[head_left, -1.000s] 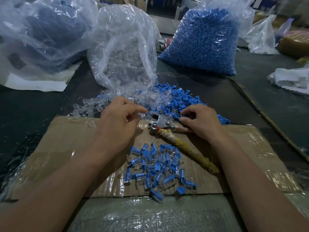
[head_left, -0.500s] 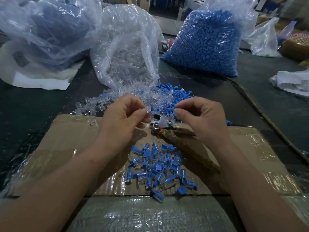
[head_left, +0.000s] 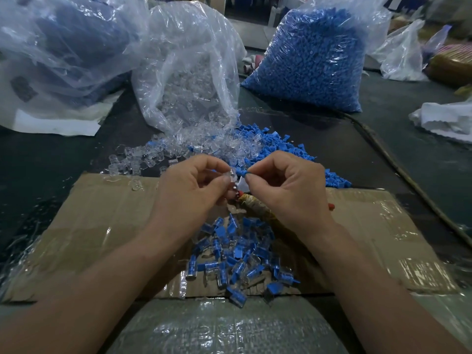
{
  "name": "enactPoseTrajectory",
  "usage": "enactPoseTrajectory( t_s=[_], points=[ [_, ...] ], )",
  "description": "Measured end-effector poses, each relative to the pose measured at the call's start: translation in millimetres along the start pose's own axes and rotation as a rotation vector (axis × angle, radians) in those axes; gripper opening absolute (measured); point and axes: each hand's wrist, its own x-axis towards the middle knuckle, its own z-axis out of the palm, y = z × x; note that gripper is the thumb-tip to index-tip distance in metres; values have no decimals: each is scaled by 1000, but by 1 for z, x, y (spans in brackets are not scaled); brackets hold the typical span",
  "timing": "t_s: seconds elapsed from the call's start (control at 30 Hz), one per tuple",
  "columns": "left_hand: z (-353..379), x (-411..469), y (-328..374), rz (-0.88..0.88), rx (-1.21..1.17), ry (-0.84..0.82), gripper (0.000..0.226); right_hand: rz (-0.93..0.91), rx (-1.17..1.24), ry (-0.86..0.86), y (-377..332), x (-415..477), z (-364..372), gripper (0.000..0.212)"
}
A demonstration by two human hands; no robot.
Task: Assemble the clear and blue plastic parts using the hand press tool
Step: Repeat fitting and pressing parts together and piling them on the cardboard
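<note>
Covering the near part of the dark surface [head_left: 46,159] is a taped sheet of cardboard [head_left: 102,226], with a pile [head_left: 235,254] of joined clear-and-blue pieces at its near middle. Past its far edge lie loose clear parts [head_left: 158,154] at the mouth of a clear bag [head_left: 189,72], and loose blue parts [head_left: 281,146] to their right, near a blue bag [head_left: 314,60]. A crumpled bag [head_left: 63,47] sits far left and a white cloth [head_left: 444,118] at the right edge. The room behind is dim.

The left hand [head_left: 194,190] pinches a clear part [head_left: 231,173] between thumb and fingers [head_left: 222,180]. The right hand [head_left: 286,190] pinches a blue part [head_left: 241,172], and the two parts meet end to end. The press [head_left: 251,201] lies on the cardboard below them, mostly hidden.

A second ago both hands were low by the far heaps and well apart; now they are raised and drawn together.
</note>
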Motion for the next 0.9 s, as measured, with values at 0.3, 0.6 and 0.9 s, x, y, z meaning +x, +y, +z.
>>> enactPoseTrajectory(
  t_s=[0.3,0.6,0.9],
  points=[
    [0,-2,4,59,24,-50,20,7,24,-62,1,-1,4,13],
    [-4,0,6,13,-52,-37,18,26,99,-115,2,0,3,21],
    [-5,1,10,-145,-223,-51,11,-44,231,-209,7,-1,5,40]
  ],
)
